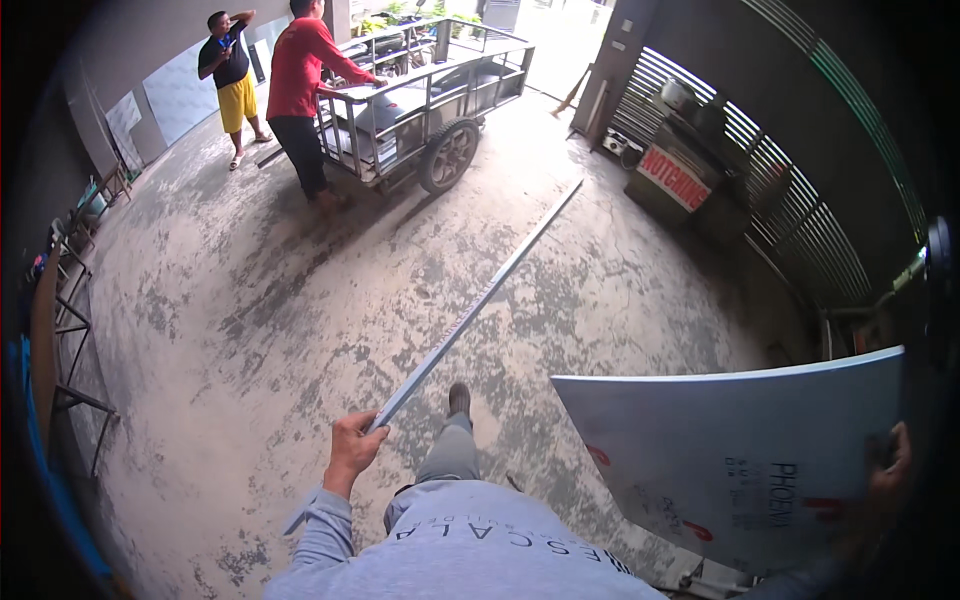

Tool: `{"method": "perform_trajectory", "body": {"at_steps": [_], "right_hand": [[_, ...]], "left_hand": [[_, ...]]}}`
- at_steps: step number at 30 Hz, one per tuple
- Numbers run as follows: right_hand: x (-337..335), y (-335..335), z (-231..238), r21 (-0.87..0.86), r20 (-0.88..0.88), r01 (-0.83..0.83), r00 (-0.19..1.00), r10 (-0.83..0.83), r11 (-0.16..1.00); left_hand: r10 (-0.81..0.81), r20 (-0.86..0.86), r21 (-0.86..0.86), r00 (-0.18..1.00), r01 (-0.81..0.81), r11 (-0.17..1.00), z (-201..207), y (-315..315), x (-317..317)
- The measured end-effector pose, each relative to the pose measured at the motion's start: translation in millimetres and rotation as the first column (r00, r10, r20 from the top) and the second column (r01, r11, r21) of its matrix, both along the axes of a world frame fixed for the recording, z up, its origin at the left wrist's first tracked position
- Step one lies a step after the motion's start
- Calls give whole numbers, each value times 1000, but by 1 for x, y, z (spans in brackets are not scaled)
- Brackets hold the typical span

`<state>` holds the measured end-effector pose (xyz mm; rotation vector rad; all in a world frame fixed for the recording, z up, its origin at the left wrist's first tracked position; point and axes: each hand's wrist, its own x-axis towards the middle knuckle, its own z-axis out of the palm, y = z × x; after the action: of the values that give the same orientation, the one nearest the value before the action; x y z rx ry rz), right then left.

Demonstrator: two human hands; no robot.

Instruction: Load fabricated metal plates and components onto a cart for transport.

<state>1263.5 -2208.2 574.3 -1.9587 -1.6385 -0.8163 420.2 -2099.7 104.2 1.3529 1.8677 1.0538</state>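
Note:
My left hand [352, 448] is closed round a long, thin metal bar [485, 297], pale grey with faint printing along it. The bar slants from beside my left forearm up and away to the right, over the concrete floor. On the right, my right hand [893, 462] grips the outer edge of a flat bluish-grey panel [680, 420] with red and dark printed marks. Its fingers curl over that edge; the rest of the hand is in shadow. The panel hangs tilted at my right side, its upper edge pale.
A metal-railed cart [430, 110] with large wheels stands ahead, loaded with flat sheets. A person in a red top [305, 75] is at its end; another in yellow shorts [237, 100] stands behind. A dark cabinet [690, 165] stands by the slatted gate [815, 215]. Metal frames [75, 330] line the left.

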Motion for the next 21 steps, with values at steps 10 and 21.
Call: {"method": "perform_trajectory", "body": {"at_steps": [10, 21], "right_hand": [[-102, 449, -114, 103, -184, -61, 980, 79, 993], [-95, 918, -222, -43, -639, 68, 765, -80, 997]], "left_hand": [[136, 116, -116, 984, -123, 986, 27, 430, -18], [246, 164, -71, 955, -237, 969, 48, 899, 30]]}}
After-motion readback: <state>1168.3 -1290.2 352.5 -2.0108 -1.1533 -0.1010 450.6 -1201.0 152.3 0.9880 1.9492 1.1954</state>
